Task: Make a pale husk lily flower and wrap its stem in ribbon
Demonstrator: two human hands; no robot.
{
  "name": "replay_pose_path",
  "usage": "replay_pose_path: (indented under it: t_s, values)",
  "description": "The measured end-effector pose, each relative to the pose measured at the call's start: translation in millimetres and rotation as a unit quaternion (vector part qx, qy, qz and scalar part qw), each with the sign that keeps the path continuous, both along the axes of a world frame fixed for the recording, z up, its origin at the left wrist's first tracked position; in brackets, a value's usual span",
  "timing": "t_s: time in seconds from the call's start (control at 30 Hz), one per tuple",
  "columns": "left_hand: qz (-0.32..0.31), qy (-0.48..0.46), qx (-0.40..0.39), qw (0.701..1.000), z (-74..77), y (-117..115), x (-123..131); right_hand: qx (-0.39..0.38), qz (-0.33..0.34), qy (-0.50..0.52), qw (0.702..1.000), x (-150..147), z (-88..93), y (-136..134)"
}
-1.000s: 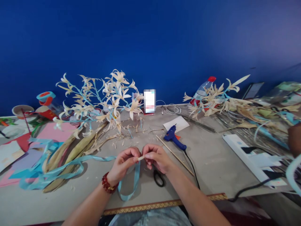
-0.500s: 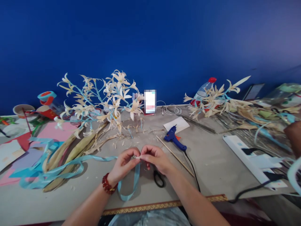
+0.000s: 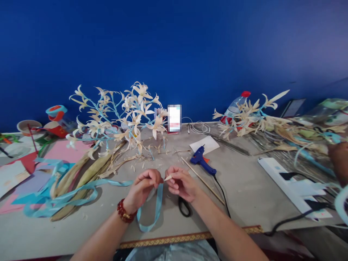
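My left hand [image 3: 145,186], with a dark red bead bracelet on its wrist, has its fingers closed on a light blue ribbon [image 3: 157,208]. One loop of the ribbon hangs below the hand; another stretch runs off left across the table. Just to the right, my right hand [image 3: 181,183] pinches a small pale, pointed petal [image 3: 168,177] between thumb and fingertips. The fingertips of both hands are close together with a narrow gap. Under my right hand lies a pair of scissors [image 3: 185,207], only its black handle showing.
Beyond my hands stand cream flowers on blue stems [image 3: 136,119]. A blue glue gun [image 3: 202,161] rests by white paper, near a thin stick [image 3: 202,181]. Dried husks [image 3: 89,181] and coloured paper [image 3: 65,152] lie left; a power strip [image 3: 282,185] with cables is at right.
My hands, touching before, have parted slightly. My right hand has turned and moved a little right, and the pale petal now shows at its fingertips. The ribbon loop still hangs.
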State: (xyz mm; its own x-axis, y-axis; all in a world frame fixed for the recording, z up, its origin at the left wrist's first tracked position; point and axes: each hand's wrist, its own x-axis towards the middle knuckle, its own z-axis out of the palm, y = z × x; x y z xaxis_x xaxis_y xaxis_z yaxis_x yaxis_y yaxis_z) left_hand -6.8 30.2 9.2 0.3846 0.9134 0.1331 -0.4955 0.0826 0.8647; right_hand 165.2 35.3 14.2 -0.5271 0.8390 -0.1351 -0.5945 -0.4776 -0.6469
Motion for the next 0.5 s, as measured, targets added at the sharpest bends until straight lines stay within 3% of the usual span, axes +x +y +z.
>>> replay_pose_path:
  t_s: [0.07,0.27,0.5]
  values:
    - [0.012,-0.011,-0.002,1.000,2.0,0.8,-0.6,0.004,-0.011,-0.007,1.000,0.4,0.4,0.0]
    - [0.017,0.075,-0.006,0.997,1.2,-4.4,-0.8,0.032,-0.020,-0.099,0.994,-1.5,-3.1,-2.7]
    - [0.021,0.082,-0.014,0.996,-4.8,-3.8,-0.3,0.053,-0.007,-0.143,0.988,-2.4,-2.9,-4.9]
